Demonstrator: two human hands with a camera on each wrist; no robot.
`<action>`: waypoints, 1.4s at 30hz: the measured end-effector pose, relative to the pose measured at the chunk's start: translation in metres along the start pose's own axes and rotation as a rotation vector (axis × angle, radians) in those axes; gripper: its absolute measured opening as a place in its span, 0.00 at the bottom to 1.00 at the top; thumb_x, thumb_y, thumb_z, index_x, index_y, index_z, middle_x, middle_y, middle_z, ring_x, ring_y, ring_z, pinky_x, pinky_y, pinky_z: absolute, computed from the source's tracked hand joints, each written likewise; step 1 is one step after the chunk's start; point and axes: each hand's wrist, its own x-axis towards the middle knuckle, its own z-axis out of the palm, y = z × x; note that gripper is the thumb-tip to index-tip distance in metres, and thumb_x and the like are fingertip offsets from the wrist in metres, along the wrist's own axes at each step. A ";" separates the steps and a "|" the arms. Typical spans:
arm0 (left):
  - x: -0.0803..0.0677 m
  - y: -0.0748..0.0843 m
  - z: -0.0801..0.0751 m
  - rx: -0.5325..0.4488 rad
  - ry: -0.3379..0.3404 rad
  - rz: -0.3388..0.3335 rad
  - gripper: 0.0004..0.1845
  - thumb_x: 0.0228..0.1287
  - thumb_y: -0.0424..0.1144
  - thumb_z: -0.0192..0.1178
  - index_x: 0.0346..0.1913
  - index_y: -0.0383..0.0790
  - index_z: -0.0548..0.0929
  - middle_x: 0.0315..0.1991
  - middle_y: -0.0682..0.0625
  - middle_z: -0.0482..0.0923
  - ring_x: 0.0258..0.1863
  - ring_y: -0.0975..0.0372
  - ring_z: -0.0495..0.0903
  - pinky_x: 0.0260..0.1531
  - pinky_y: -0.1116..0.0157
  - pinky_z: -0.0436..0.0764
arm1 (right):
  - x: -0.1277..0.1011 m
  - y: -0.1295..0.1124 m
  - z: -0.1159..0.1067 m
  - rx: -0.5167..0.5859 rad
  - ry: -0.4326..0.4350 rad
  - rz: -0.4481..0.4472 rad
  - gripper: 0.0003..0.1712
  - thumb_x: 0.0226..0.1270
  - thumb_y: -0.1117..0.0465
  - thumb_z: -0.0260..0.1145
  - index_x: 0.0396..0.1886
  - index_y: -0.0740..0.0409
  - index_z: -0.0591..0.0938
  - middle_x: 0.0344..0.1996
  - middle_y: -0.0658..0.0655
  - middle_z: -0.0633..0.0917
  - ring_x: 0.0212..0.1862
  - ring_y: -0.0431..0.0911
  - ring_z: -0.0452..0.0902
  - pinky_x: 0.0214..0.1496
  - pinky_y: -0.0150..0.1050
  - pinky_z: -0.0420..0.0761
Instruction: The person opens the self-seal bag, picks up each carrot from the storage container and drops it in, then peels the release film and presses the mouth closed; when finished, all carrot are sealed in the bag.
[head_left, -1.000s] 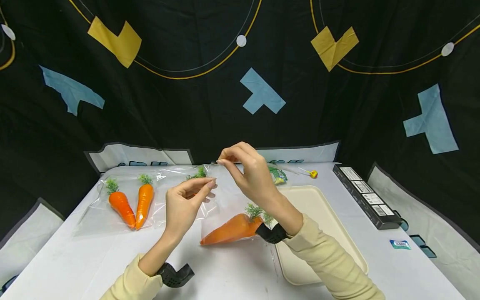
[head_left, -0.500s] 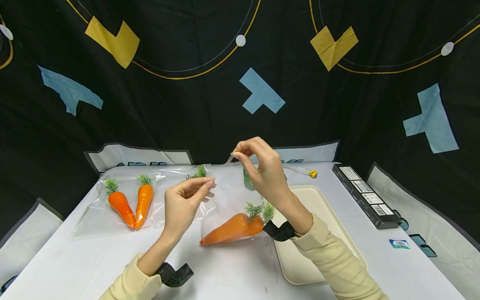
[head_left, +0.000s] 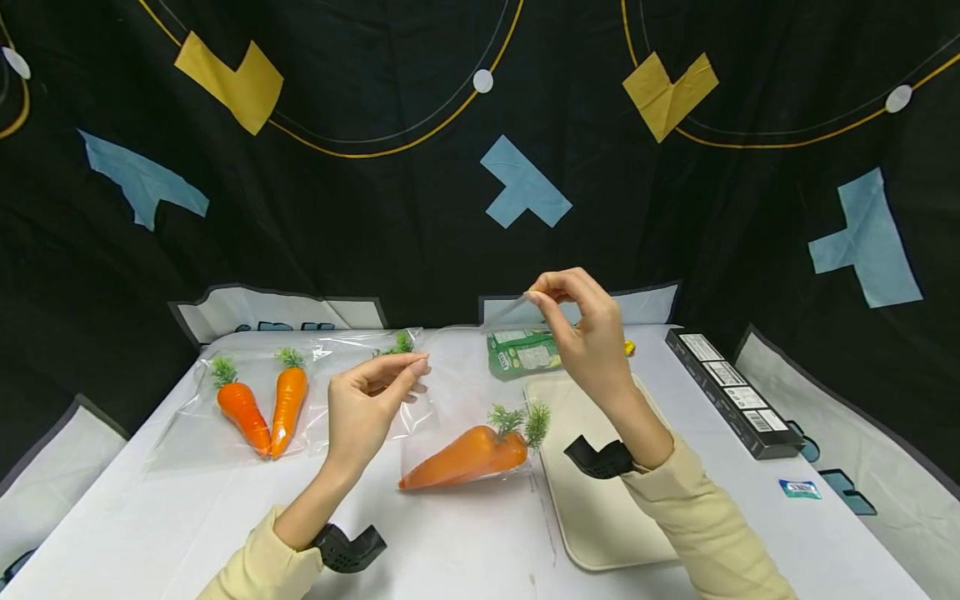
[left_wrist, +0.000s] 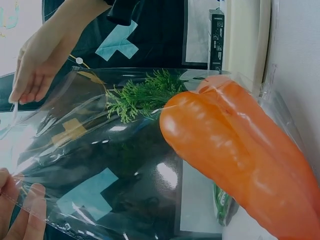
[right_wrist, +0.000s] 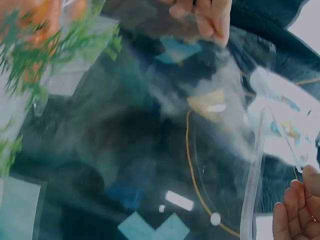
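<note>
A clear plastic bag (head_left: 457,392) holds an orange toy carrot (head_left: 465,457) with green leaves and is stretched above the white table (head_left: 187,533). My left hand (head_left: 375,400) pinches the bag's top edge on the left. My right hand (head_left: 581,329) pinches the same top edge higher up and further right. In the left wrist view the carrot (left_wrist: 235,150) fills the bag (left_wrist: 100,170), with my left fingertips (left_wrist: 20,215) on the film. The right wrist view looks through the bag's film (right_wrist: 150,130), with my right fingertips (right_wrist: 297,210) at its lower corner.
Two more toy carrots (head_left: 258,400) lie in a clear bag at the table's left. A cream tray (head_left: 600,500) sits under my right forearm. A green packet (head_left: 521,354) lies behind it, a long black box (head_left: 731,392) at right, a small blue-white wrapper (head_left: 798,488) nearby.
My right hand has moved right and slightly up along the bag's top edge, stretching it wider and uncovering the green packet. My left hand and the carrot have stayed put.
</note>
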 end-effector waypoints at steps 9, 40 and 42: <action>0.000 -0.018 -0.002 -0.020 0.005 -0.009 0.06 0.60 0.26 0.65 0.41 0.29 0.87 0.32 0.41 0.86 0.25 0.49 0.84 0.25 0.66 0.84 | -0.006 0.009 -0.029 -0.065 0.054 0.083 0.02 0.64 0.70 0.66 0.35 0.66 0.82 0.34 0.57 0.82 0.38 0.47 0.77 0.45 0.32 0.78; 0.000 -0.029 -0.001 -0.027 0.000 0.001 0.06 0.61 0.33 0.66 0.41 0.36 0.88 0.32 0.47 0.86 0.25 0.51 0.84 0.26 0.66 0.84 | -0.029 0.041 -0.110 -0.203 0.256 0.336 0.10 0.66 0.68 0.64 0.42 0.73 0.81 0.33 0.50 0.81 0.36 0.40 0.76 0.41 0.24 0.76; 0.000 -0.030 -0.001 -0.026 0.001 0.003 0.06 0.61 0.33 0.66 0.41 0.36 0.88 0.32 0.46 0.86 0.25 0.51 0.84 0.26 0.66 0.84 | -0.031 0.043 -0.115 -0.224 0.260 0.358 0.11 0.66 0.67 0.64 0.42 0.73 0.81 0.33 0.49 0.81 0.36 0.40 0.76 0.42 0.24 0.77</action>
